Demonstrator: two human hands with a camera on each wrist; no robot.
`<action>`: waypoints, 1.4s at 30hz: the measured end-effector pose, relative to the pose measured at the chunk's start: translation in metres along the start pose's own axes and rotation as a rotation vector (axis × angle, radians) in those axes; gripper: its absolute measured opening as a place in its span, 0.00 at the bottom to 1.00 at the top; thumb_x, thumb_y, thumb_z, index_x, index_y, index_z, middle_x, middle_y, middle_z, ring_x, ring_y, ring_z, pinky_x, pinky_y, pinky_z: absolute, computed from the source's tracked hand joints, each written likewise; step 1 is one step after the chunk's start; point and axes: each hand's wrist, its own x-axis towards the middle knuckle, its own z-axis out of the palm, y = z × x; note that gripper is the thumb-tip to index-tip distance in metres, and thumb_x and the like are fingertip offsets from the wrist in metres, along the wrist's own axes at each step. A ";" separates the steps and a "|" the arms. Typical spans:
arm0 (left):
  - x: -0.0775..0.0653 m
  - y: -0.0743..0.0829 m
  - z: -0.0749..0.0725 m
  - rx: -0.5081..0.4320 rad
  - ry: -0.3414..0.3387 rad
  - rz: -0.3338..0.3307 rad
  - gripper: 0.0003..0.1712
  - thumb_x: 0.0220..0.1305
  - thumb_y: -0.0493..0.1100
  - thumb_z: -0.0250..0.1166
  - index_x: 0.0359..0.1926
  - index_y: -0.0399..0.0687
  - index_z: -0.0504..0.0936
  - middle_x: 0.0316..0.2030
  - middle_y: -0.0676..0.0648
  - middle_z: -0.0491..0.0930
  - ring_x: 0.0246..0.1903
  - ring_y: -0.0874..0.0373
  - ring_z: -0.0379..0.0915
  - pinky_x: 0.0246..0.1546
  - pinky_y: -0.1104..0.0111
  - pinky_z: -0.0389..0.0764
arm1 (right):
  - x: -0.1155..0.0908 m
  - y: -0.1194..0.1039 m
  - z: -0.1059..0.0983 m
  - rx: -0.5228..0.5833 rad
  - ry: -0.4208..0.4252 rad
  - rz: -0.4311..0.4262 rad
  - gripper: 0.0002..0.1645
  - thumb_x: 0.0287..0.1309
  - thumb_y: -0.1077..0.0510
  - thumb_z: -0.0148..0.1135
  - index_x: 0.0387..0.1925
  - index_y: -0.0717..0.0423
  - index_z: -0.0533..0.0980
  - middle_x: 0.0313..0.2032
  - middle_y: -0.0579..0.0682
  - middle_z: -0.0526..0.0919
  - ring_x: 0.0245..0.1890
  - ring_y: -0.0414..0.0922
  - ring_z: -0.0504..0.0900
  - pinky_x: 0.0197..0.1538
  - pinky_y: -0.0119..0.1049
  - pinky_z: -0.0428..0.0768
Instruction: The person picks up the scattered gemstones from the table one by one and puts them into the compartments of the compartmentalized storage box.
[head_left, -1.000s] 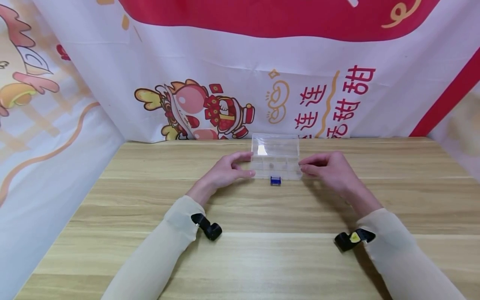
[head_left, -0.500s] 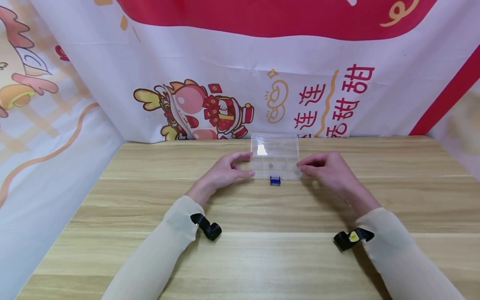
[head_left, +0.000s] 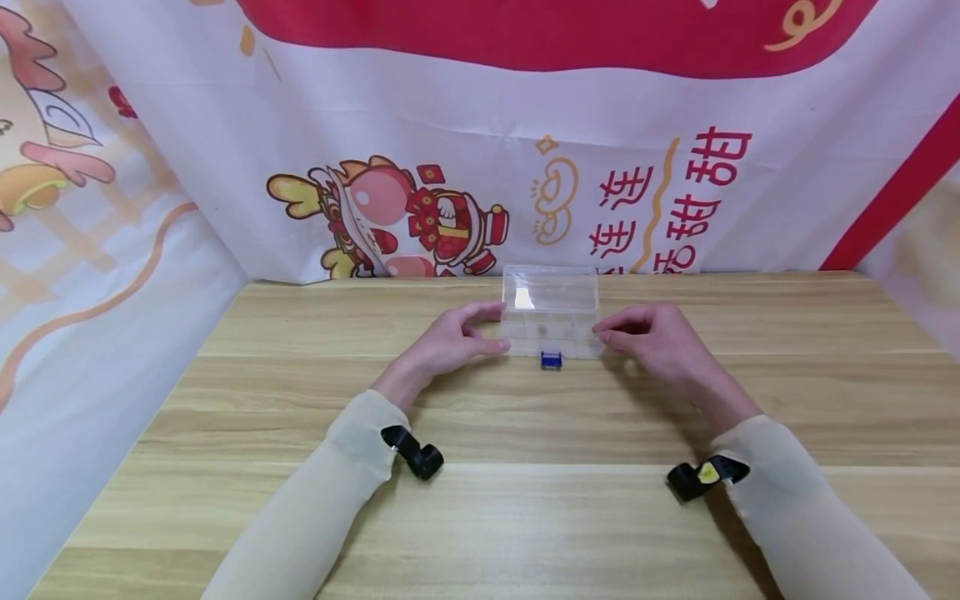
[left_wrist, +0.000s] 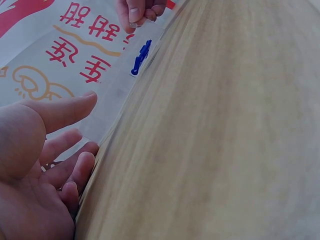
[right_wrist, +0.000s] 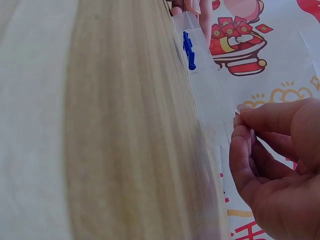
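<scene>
A clear plastic box, divided into compartments, stands on the table with its lid raised at the back. A blue latch is at its front edge. A small greyish spot, too faint to identify, shows inside. My left hand holds the box's left end, thumb at the front corner and fingers farther back. At the right end, the thumb and forefinger of my right hand pinch together at the box's edge. In the right wrist view a tiny clear bit shows at those tips; its kind is unclear.
The wood-grain table ends at a white cloth backdrop with red print and cartoon figures, just behind the box. Black wrist cameras sit on both sleeves, the left camera and the right camera.
</scene>
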 end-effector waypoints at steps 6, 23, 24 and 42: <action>0.000 0.000 0.000 0.003 0.000 0.002 0.38 0.66 0.52 0.76 0.75 0.69 0.73 0.71 0.57 0.75 0.57 0.52 0.72 0.56 0.61 0.73 | 0.000 0.000 0.000 -0.023 -0.001 -0.011 0.13 0.74 0.55 0.65 0.55 0.51 0.87 0.53 0.54 0.88 0.46 0.49 0.79 0.45 0.36 0.80; 0.001 0.000 -0.001 0.006 0.002 0.007 0.39 0.65 0.52 0.76 0.75 0.69 0.73 0.71 0.57 0.76 0.56 0.52 0.72 0.55 0.62 0.72 | -0.001 -0.004 0.000 -0.036 -0.008 0.007 0.12 0.74 0.54 0.65 0.54 0.49 0.87 0.52 0.54 0.87 0.46 0.51 0.77 0.43 0.36 0.80; 0.001 0.000 -0.001 0.005 0.003 0.009 0.39 0.66 0.52 0.76 0.75 0.69 0.73 0.71 0.57 0.76 0.56 0.52 0.72 0.55 0.62 0.72 | -0.001 -0.004 0.000 -0.035 -0.009 0.005 0.12 0.74 0.54 0.65 0.54 0.49 0.87 0.52 0.54 0.87 0.46 0.51 0.77 0.43 0.36 0.80; -0.001 0.000 0.000 0.002 0.000 0.004 0.40 0.64 0.52 0.77 0.75 0.71 0.73 0.71 0.57 0.76 0.56 0.52 0.71 0.55 0.62 0.72 | -0.002 -0.002 0.002 -0.035 -0.009 -0.013 0.12 0.74 0.56 0.65 0.54 0.50 0.87 0.53 0.55 0.87 0.45 0.50 0.78 0.41 0.35 0.80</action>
